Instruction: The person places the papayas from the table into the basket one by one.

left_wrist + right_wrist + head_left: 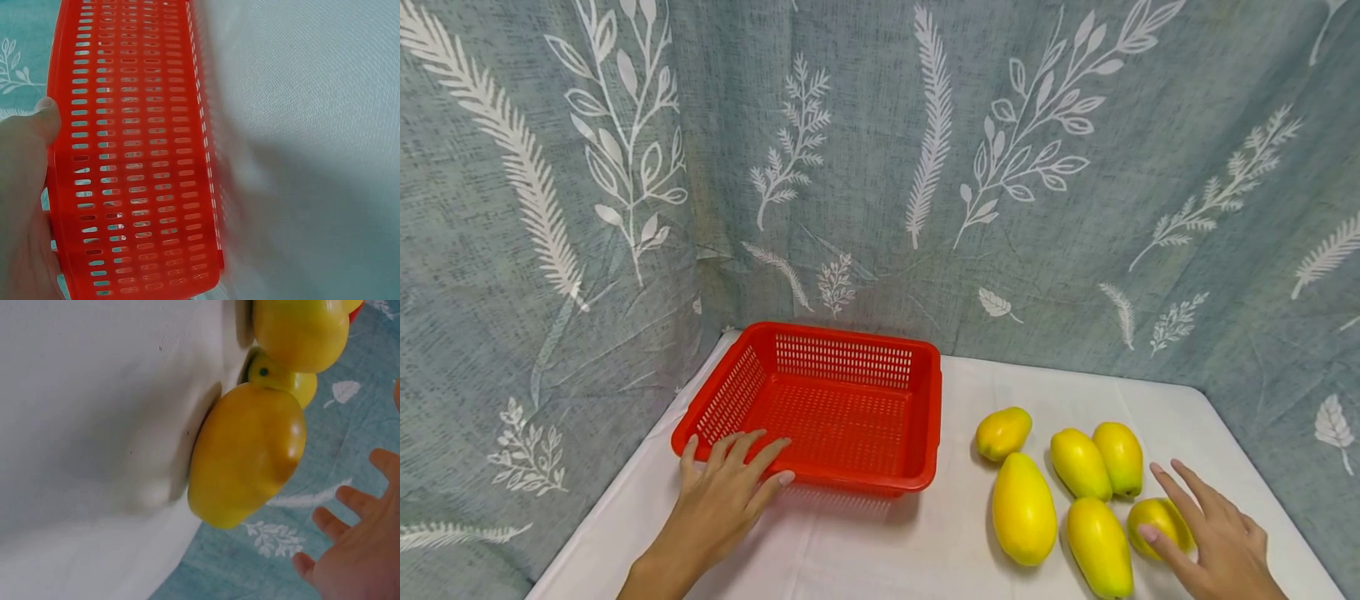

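My left hand (718, 492) rests on the near left rim of a red slotted plastic basket (850, 482), its fingers loosely extended over the edge. In the left wrist view the thumb touches the rim of the basket (137, 150), and most of the other fingers are hidden. My right hand (1221, 533) is spread beside a yellow mango-like fruit (1172, 521) and holds nothing. The right wrist view shows a yellow fruit (247, 456) apart from the fingers of that hand (362, 544).
Several more yellow fruits lie on the white tabletop (955, 550) right of the basket, among them a long one (1024, 510) and a smaller one (1003, 433). A grey-green curtain with white leaf prints (865, 167) hangs behind and along both sides.
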The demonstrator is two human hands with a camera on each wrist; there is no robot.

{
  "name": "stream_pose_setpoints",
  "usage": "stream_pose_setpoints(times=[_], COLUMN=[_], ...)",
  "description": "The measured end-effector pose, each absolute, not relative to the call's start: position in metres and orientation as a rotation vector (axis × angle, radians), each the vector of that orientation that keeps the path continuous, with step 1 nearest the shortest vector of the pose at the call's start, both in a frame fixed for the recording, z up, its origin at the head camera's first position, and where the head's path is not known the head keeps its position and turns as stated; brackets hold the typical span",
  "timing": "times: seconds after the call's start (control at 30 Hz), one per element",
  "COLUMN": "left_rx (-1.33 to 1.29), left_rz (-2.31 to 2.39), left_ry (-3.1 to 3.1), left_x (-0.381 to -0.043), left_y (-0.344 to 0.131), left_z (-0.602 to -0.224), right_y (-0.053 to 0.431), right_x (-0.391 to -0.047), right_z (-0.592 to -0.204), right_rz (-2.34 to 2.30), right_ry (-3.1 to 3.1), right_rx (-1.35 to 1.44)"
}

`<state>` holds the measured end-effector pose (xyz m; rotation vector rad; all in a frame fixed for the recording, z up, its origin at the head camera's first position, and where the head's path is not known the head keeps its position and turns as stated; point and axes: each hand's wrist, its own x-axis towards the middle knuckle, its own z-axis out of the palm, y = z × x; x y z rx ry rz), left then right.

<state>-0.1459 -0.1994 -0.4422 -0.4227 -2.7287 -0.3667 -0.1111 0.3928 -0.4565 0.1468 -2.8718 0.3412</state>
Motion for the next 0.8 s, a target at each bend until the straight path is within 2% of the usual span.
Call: stream_pose_setpoints(times=[0.43, 0.8], left_rx=[-0.392, -0.397], left_rz=[-0.371, -0.373], left_ry=[-2.759, -2.769], left_x=[-0.148, -0.148], left_y=[-0.200, -0.200], left_z=[-0.442, -0.442], right_y=[0.409, 0.427], right_x=[-0.115, -0.118], right_z=[-0.454, -0.476], right_rz=[0.509, 0.506], right_ry=[-3.024, -3.104], right_rx=[0.058, 0.090])
